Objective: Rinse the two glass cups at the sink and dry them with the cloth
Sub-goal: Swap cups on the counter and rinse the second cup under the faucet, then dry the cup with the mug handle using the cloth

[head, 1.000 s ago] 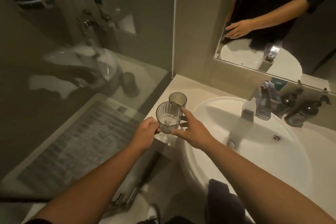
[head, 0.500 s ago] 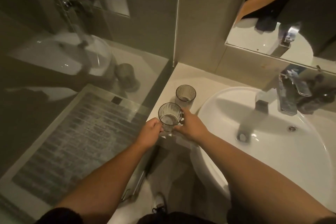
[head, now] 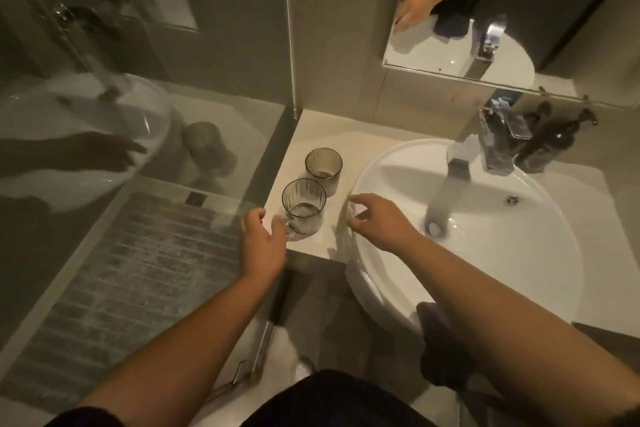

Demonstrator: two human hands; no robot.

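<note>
two ribbed glass cups stand upright on the pale tabletop (head: 313, 130), left of the sink (head: 540, 253), in the strip between basin rim and the glass shower screen (head: 166, 135). near cup (head: 303, 208) close to the tabletop's front edge; far cup (head: 323, 170) just behind it, toward the wall. the two look to be touching or nearly so; cannot tell which. near cup shows a pale patch at its bottom, water or only glare, unclear.

left hand (head: 264, 240) at the near cup's left side, fingers loosely curled and spread, fingertips at the glass near its base. contact looks light; no closed grasp seen. right hand (head: 375, 220) over the basin's left rim, just right of the near cup, apart from it. fingers open and spread, thumb and forefinger parted, holding nothing.

dark cloth (head: 438, 347) draped over the sink's front rim, partly hidden under the right forearm. neither hand touches it.

faucet (head: 453, 166) at the back of the basin, spout reaching over the bowl; no stream visible. drain (head: 433, 228) lies under the spout. dark pump bottle (head: 550, 146) on the tabletop behind the sink, right of the faucet. mirror (head: 519, 10) above reflects a forearm, the basin and the faucet. shower screen reflects the sink and an arm faintly. grey tiled shower floor (head: 138, 270) seen through the screen.
</note>
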